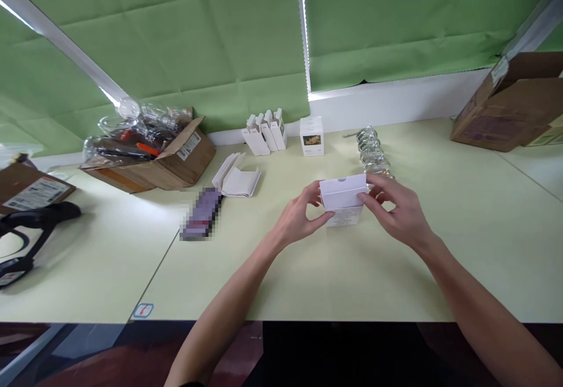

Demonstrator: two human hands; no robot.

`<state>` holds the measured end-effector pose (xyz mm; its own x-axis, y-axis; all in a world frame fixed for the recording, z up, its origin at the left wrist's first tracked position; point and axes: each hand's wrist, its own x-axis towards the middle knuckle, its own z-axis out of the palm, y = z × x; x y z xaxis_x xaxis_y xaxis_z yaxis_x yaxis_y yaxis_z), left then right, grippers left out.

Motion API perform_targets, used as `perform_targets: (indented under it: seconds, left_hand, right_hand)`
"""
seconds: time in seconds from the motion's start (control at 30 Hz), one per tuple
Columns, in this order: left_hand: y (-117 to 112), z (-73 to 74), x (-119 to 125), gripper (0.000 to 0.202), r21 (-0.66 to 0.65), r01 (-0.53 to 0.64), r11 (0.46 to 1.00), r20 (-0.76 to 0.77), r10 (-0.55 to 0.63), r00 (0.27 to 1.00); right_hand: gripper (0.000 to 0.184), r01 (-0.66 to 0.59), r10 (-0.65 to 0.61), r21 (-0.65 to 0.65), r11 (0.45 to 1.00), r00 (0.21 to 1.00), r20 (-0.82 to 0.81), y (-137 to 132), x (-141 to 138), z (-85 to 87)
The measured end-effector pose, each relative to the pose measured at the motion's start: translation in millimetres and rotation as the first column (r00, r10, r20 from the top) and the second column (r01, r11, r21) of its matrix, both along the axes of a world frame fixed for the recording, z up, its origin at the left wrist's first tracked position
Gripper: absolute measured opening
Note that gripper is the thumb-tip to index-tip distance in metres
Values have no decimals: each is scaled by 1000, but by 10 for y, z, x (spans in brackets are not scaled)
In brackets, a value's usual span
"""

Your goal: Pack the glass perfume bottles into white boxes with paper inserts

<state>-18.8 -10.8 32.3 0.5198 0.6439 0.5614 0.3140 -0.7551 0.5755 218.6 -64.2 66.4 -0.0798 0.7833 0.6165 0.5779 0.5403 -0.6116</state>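
A small white carton box (344, 199) stands on the pale table (308, 275) in front of me, its top flap tipped open. My left hand (300, 218) pinches its left side, thumb at the lower front corner. My right hand (398, 209) grips the right side, fingers on the flap's edge. Just behind the box lies a row of clear glass jars (372, 149).
At the back stand three open white cartons (265, 132) and one closed printed box (312, 135). Flat folded cartons (237, 179) and a blurred dark object (201, 214) lie to the left. Cardboard boxes sit far left (158, 161) and far right (510, 105). A black tool (26, 234) rests at the left edge.
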Motion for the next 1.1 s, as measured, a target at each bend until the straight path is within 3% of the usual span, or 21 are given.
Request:
perform_targets:
  seconds: [0.1, 0.27, 0.4, 0.53, 0.73, 0.83, 0.93, 1.03, 1.1]
  left_hand:
    - [18, -2, 2, 72, 44, 22, 999, 24, -23, 999]
    - [46, -15, 8, 29, 93, 43, 995, -14, -42, 999]
    - [53, -25, 6, 25, 123, 21, 992, -2, -21, 1000]
    - [64, -24, -1, 17, 239, -40, 970, 10, 38, 999]
    - [86, -13, -20, 15, 296, -39, 954, 35, 30, 999]
    - [50, -4, 5, 28, 233, -48, 971, 65, 34, 997]
    - [-13, 11, 67, 22, 58, -137, 989, 121, 129, 984]
    - [-52, 35, 108, 19, -83, -186, 979, 131, 196, 972]
    - [-47, 54, 100, 21, -111, -211, 971, 128, 225, 966]
  right_hand:
    - [21, -60, 60, 5, 998, 995, 81, 28, 24, -37]
    - [17, -72, 64, 71, 995, 992, 106, 36, 32, -51]
    - [16, -90, 69, 78, 993, 969, 238, 31, 51, -37]
    - [19, -76, -24, 244, 967, 923, 385, 23, 64, -50]
    - [22, -12, -232, 363, 932, 750, 620, 4, 14, -65]
    - [22, -24, -242, 388, 921, 745, 622, 6, -17, -69]
    - [25, -53, -205, 386, 921, 777, 596, 21, -33, -83]
    - [24, -62, -132, 362, 930, 863, 488, 43, -12, -65]
    - [22, 10, -149, 389, 921, 933, 329, 54, 36, -15]
